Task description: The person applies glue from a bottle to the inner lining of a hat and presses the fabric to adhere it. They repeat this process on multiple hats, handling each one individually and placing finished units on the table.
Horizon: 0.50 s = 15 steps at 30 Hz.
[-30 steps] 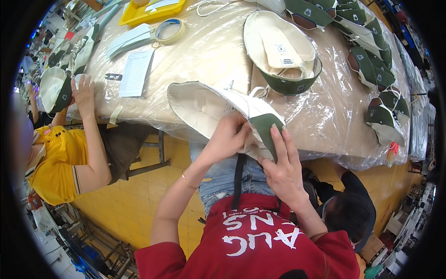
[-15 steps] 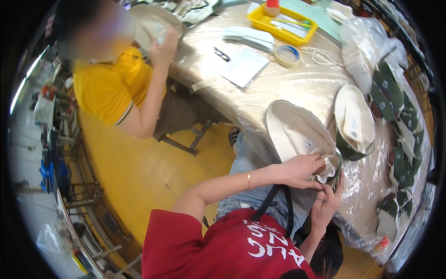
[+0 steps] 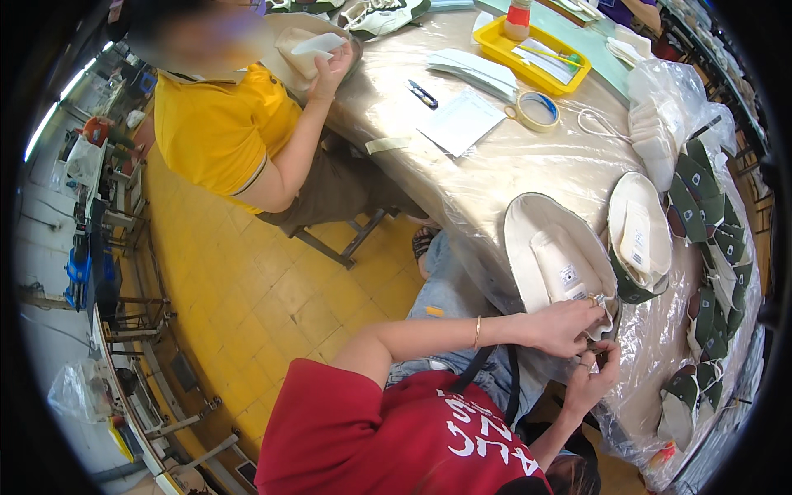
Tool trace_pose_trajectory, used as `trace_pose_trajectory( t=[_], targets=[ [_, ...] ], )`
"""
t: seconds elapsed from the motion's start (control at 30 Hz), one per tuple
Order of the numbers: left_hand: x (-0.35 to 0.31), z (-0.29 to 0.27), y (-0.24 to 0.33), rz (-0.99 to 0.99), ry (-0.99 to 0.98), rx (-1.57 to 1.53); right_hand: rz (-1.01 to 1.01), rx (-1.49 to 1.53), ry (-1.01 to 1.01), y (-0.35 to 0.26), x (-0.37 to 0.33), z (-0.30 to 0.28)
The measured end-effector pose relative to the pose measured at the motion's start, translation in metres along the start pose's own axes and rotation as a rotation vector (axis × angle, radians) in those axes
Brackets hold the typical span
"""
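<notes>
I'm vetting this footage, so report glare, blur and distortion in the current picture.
Head view: glare streaks the plastic sheet; head view: the co-worker's head is smeared, while the left hand and right hand look sharper; head view: corners go black and lines bow near the rim.

A cream-lined fabric piece (image 3: 546,241) opens upward, near rim puckered.

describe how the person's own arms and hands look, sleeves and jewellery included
A short, plain red sleeve shows on the left side. The left hand is gloveless, with a thin gold-toned bracelet at the wrist. The right hand is also gloveless and wears a ring.
</notes>
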State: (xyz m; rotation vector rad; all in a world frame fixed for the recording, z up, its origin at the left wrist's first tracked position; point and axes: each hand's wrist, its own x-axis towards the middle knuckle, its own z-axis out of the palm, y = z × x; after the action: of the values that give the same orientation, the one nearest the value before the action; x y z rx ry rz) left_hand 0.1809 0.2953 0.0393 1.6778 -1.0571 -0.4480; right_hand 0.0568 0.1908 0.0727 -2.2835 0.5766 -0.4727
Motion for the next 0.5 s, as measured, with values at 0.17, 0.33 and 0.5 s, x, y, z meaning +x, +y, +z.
trace_pose_trajectory(
  t=[0.17,0.33,0.5],
  targets=[
    [0.003,0.008,0.011,-0.11,0.069,-0.072,-0.045,0.013,0.116,0.005,0.01,-0.003],
    [0.017,0.009,0.013,-0.135,0.161,-0.079,-0.024,0.063,0.121,0.003,0.017,-0.002],
    [0.023,0.013,0.001,-0.091,0.248,-0.108,0.079,0.105,0.117,-0.002,0.021,-0.011]
  ],
)
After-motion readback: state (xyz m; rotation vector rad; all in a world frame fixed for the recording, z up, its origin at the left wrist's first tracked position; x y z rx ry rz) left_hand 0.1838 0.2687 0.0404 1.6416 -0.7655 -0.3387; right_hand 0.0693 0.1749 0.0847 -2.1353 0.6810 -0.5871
